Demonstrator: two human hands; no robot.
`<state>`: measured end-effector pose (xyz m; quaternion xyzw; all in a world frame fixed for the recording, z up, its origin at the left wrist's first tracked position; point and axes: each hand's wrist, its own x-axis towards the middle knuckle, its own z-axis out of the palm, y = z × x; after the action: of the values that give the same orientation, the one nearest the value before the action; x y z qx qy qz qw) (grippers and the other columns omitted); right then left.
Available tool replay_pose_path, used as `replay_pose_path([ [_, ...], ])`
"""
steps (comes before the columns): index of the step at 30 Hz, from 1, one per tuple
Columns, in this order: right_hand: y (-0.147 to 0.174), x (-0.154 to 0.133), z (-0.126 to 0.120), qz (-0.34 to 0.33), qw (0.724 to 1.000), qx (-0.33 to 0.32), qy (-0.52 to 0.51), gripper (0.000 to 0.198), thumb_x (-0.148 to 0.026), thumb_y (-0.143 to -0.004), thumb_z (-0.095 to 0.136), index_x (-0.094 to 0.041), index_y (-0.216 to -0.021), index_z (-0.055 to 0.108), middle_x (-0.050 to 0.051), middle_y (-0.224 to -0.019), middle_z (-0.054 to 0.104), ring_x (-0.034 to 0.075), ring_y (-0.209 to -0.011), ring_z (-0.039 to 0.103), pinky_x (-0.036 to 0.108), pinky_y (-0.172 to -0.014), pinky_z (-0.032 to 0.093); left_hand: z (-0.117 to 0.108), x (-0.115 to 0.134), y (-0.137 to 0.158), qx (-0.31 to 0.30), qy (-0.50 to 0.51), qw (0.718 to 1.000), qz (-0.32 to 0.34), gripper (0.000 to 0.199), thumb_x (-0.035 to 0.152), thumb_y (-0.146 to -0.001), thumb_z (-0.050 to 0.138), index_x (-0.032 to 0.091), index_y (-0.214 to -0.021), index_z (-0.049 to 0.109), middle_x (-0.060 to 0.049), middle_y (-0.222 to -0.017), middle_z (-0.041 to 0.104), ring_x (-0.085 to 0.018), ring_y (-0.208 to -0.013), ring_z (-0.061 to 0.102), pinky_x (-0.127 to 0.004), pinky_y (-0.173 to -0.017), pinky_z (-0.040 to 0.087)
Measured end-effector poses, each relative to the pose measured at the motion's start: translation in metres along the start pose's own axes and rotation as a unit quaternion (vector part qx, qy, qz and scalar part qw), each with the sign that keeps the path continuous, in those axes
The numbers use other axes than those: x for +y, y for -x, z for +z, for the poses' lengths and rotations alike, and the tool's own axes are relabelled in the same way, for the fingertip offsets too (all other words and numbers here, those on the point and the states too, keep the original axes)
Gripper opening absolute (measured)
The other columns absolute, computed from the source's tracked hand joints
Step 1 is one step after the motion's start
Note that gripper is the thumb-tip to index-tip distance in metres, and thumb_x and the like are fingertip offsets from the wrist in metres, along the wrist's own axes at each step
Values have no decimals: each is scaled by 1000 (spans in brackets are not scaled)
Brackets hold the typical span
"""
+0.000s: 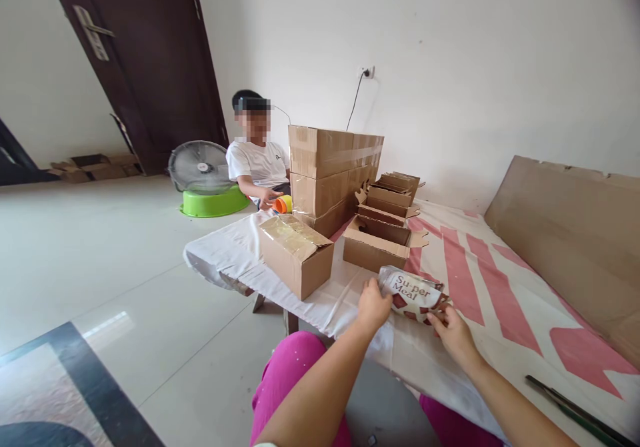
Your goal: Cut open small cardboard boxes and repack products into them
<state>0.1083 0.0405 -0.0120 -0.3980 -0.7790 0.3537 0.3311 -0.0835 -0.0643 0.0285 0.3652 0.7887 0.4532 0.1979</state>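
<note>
Between my two hands is a pale plastic pouch (411,295) printed "Su-per Meal" with brown shapes on it. My left hand (375,305) grips its left end, fingers closed around the edge. At the other end, my right hand (450,330) pinches the lower right corner. The pouch is held low over the near edge of the cloth-covered table (350,293). Just beyond it stands an open cardboard box (375,253) with its flaps up. Left of that sits a taped, closed cardboard box (300,267).
Several taped boxes (323,177) are stacked behind, with more open boxes (395,187) alongside. A person (260,160) at the table's far side holds an orange and yellow cup (283,204). A cardboard sheet (570,233) leans at right; dark thin tools (575,403) lie near me. A fan (200,167) stands left.
</note>
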Motion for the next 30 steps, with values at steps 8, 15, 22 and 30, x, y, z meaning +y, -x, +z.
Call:
replay_pose_path([
  [8, -39, -33, 81, -59, 995, -39, -63, 38, -50, -74, 60, -21, -99, 56, 5, -76, 69, 24, -70, 67, 38, -66, 53, -49, -40, -26, 108, 13, 994, 17, 50, 17, -87, 48, 18, -136, 37, -15, -141, 46, -24, -127, 50, -39, -109, 37],
  [15, -61, -32, 126, -97, 985, -37, -135, 77, -63, -73, 60, -15, -130, 41, 12, -99, 66, 25, -90, 66, 45, -83, 54, -34, -41, -44, 95, 25, 992, 78, 61, 0, -79, 42, 15, -138, 43, -13, -155, 31, -21, -142, 32, -34, -117, 30],
  [22, -51, -1, 117, -55, 987, 130, -77, 83, -64, -77, 56, -15, -140, 33, 22, -127, 53, 32, -110, 57, 48, -87, 51, -16, -26, -25, 59, -9, 996, 71, 58, -2, -74, 46, 16, -129, 54, -14, -144, 39, -26, -140, 34, -37, -116, 29],
  [30, -60, -12, 123, -140, 989, -41, -2, 67, -49, -74, 61, -22, -134, 48, 14, -131, 58, 34, -123, 53, 53, -106, 39, -11, -26, -21, 12, -8, 997, 82, 65, 1, -71, 53, 16, -135, 48, -14, -146, 37, -24, -132, 46, -29, -110, 37],
])
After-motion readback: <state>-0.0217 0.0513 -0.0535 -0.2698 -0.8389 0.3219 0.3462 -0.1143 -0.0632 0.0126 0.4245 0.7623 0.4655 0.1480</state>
